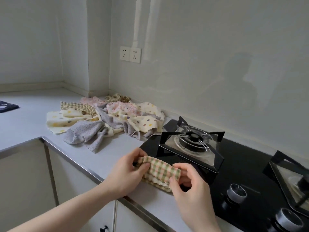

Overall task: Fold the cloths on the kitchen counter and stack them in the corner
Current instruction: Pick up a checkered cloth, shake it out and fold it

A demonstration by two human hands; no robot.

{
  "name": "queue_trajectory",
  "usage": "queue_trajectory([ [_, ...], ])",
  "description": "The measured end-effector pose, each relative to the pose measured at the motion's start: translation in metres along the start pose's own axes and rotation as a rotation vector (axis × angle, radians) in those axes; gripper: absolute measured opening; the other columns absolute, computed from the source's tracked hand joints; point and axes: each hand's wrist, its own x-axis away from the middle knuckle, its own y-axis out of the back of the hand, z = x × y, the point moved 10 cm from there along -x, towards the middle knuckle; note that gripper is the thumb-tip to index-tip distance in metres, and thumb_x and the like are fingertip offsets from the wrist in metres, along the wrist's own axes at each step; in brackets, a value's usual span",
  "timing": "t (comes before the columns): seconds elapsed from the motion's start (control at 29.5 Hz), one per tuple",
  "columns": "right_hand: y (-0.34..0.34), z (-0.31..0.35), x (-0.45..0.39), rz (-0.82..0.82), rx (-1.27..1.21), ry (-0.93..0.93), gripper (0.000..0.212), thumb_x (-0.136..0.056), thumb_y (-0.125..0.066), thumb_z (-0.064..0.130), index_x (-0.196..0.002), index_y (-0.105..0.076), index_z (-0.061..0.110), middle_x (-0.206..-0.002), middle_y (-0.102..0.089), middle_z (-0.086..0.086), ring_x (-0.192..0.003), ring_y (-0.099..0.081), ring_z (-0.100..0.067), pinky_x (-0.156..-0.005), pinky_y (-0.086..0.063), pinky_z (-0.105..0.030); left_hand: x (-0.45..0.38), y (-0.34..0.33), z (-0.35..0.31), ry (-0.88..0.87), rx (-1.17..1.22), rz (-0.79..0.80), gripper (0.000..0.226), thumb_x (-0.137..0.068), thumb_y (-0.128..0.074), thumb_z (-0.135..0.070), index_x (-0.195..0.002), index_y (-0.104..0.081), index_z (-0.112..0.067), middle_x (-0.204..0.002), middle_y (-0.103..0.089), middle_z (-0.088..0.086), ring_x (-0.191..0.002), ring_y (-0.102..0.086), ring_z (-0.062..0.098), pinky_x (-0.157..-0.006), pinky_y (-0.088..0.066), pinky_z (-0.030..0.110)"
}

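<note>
Both hands (160, 180) pinching checked cloth (161, 171)

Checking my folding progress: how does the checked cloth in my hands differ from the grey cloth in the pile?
The green-checked cloth is folded into layers; the grey cloth lies crumpled. Both hands, left and right, grip the checked one; the grey one lies untouched. Both have scalloped edges.
</note>
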Motion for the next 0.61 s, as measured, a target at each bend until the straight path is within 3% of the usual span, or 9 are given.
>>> queue_trajectory([
  [0.14,-0.006,-0.013,-0.001,-0.018,-0.066,-0.085,0.033,-0.085,-0.076,0.017,-0.106,-0.07,0.042,-0.092,-0.074,0.02,-0.087,-0.07,-0.003,-0.071,-0.052,-0.013,0.002,0.0,-0.005,-0.061,-0.121,-0.034,0.015,-0.095,-0.066,-0.029,-0.099,-0.057,-0.04,-0.092,-0.064,-0.023,-0.091,-0.062,0.002,-0.075,-0.049,0.019],
  [0.24,-0.006,-0.019,-0.004,-0.01,-0.019,-0.179,0.031,-0.087,-0.074,0.023,-0.107,-0.068,0.046,-0.094,-0.072,0.022,-0.09,-0.068,0.0,-0.074,-0.053,-0.016,0.004,-0.01,-0.008,-0.06,-0.258,0.025,0.016,-0.094,-0.062,-0.031,-0.102,-0.052,-0.041,-0.093,-0.058,-0.025,-0.094,-0.054,0.0,-0.08,-0.042,0.018],
  [0.41,-0.008,-0.016,-0.005,0.065,0.074,-0.335,0.023,-0.085,-0.071,0.031,-0.103,-0.068,0.044,-0.095,-0.072,0.024,-0.09,-0.067,-0.003,-0.076,-0.057,-0.03,0.002,-0.008,-0.006,0.124,-0.238,0.139,0.023,-0.094,-0.06,-0.027,-0.101,-0.048,-0.045,-0.097,-0.057,-0.024,-0.095,-0.053,0.002,-0.082,-0.042,0.023],
  [0.51,0.009,0.0,-0.009,0.123,-0.115,-0.548,0.028,-0.088,-0.072,0.009,-0.1,-0.073,0.035,-0.093,-0.076,0.015,-0.093,-0.072,-0.009,-0.077,-0.059,-0.024,0.012,-0.001,-0.027,0.377,-0.109,0.163,0.022,-0.092,-0.062,-0.021,-0.094,-0.052,-0.041,-0.093,-0.062,-0.017,-0.091,-0.057,0.005,-0.076,-0.048,0.028],
  [0.61,0.049,0.042,-0.003,0.186,-0.145,-0.625,0.029,-0.092,-0.07,0.008,-0.108,-0.072,0.032,-0.101,-0.076,0.012,-0.099,-0.071,-0.004,-0.084,-0.06,-0.024,0.037,0.014,-0.071,0.534,0.12,0.126,0.013,-0.093,-0.065,-0.023,-0.092,-0.059,-0.036,-0.088,-0.068,-0.011,-0.084,-0.068,0.012,-0.077,-0.061,0.04],
])
